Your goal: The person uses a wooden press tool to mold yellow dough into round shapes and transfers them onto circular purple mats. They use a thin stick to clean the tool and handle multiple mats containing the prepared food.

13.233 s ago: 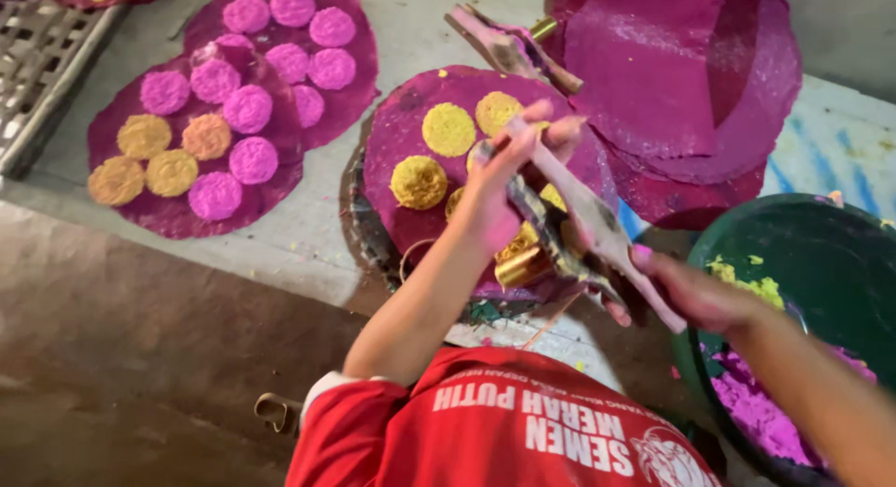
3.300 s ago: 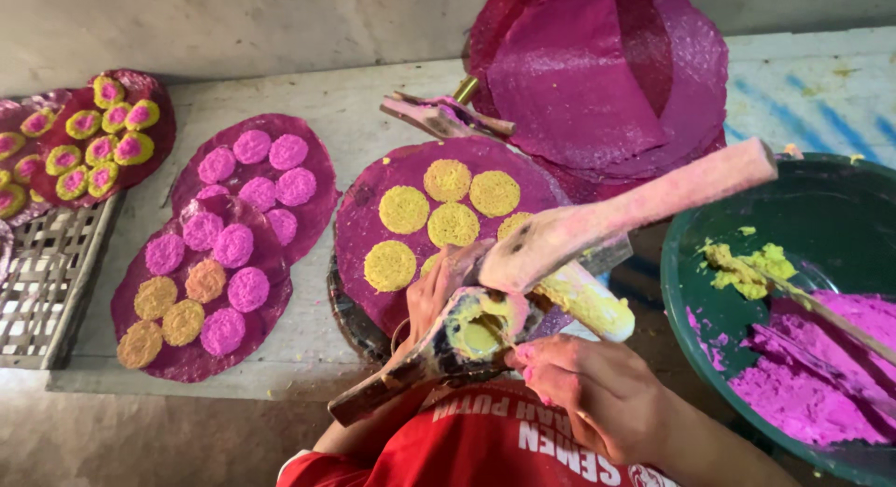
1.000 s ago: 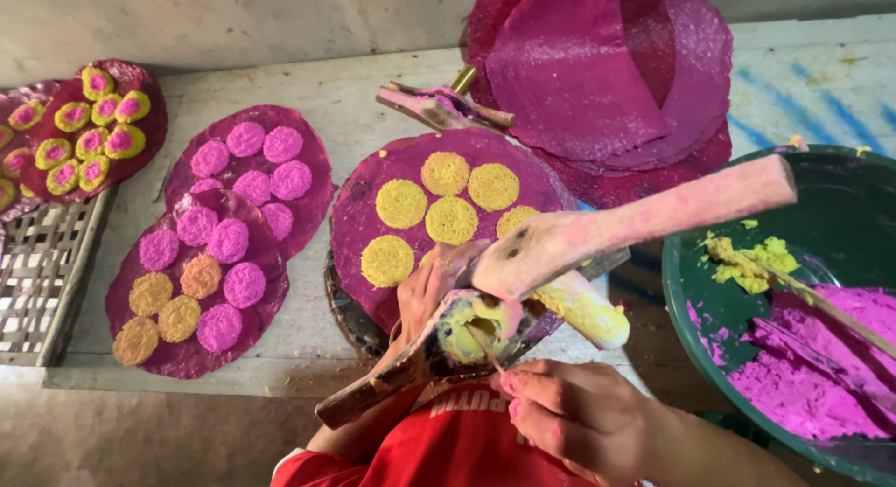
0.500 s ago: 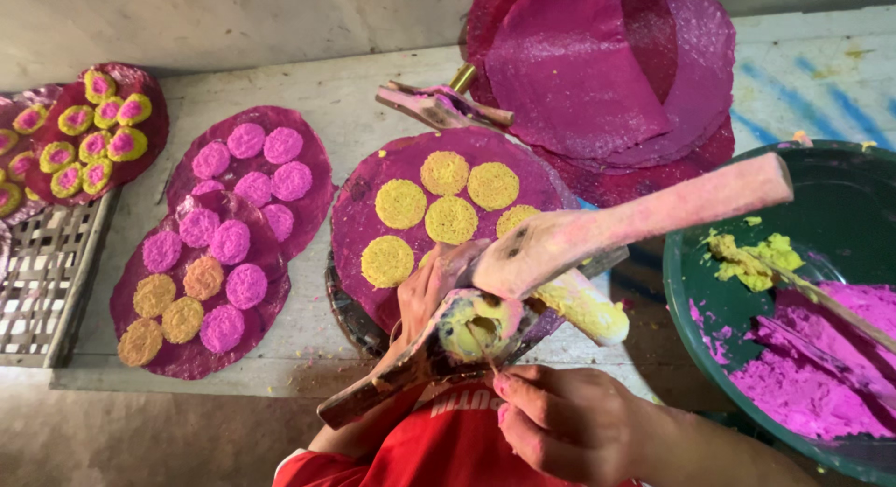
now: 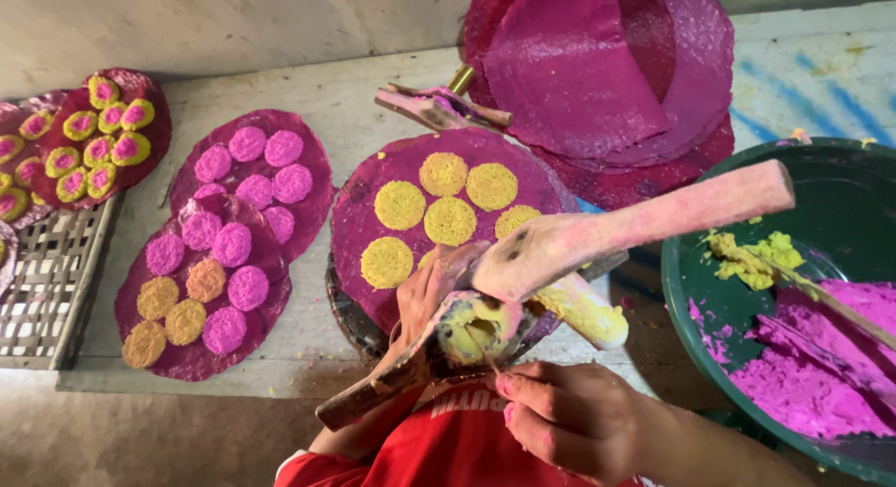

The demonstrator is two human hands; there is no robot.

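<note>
My left hand [image 5: 422,299] grips a wooden lever press [image 5: 597,233] dusted pink and yellow, held above the near edge of a round purple sheet [image 5: 373,184]. The press cup [image 5: 471,326] is packed with yellow dough. My right hand [image 5: 569,422] sits just below the cup, fingers pinched on a thin stick [image 5: 485,352] that touches the dough. Several round yellow discs [image 5: 448,202] lie on the purple sheet.
A green basin [image 5: 821,174] at right holds pink dough [image 5: 821,370], a little yellow dough [image 5: 747,254] and a stick. Stacked purple sheets [image 5: 597,72] lie behind, another press [image 5: 439,104] beside them. Sheets with pink and orange discs [image 5: 233,244] and a wire rack [image 5: 47,282] are at left.
More yellow discs lie on the sheet than 13 seconds ago. Over the last second the press has stayed put and my right hand has shifted slightly under the cup.
</note>
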